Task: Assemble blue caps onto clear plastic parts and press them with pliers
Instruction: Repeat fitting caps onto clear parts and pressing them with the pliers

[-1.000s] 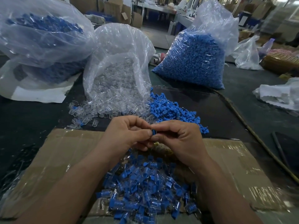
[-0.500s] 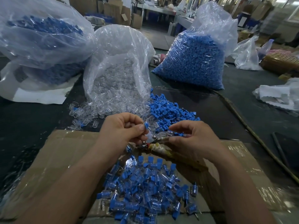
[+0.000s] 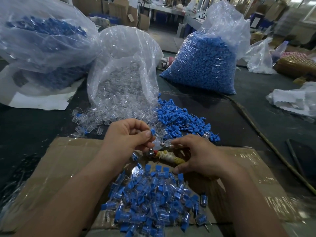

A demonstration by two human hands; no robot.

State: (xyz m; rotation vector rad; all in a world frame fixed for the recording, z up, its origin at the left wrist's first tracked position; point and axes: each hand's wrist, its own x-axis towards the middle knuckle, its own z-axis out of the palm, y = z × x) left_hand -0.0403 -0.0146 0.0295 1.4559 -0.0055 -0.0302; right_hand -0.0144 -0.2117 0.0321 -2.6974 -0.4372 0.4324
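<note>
Since the frame half a second back the hands had drawn further apart. The right hand (image 3: 200, 156) had dropped to 4 o'clock of the left, its fingers curled round the tape-wrapped handles of the pliers (image 3: 169, 159), whose metal head pointed toward 10 o'clock. The left hand (image 3: 128, 135) pinched a blue cap (image 3: 153, 131) between thumb and forefinger, just above the pliers head; a clear part under it could not be made out. The finished pieces (image 3: 153, 200) lay heaped on the cardboard (image 3: 59, 168) at 6 o'clock of the hands. The loose caps (image 3: 179, 117) lay at 1 o'clock on the bench (image 3: 222, 120). The clear parts (image 3: 106, 115) spilled from an open bag (image 3: 123, 65) at 12 o'clock.
</note>
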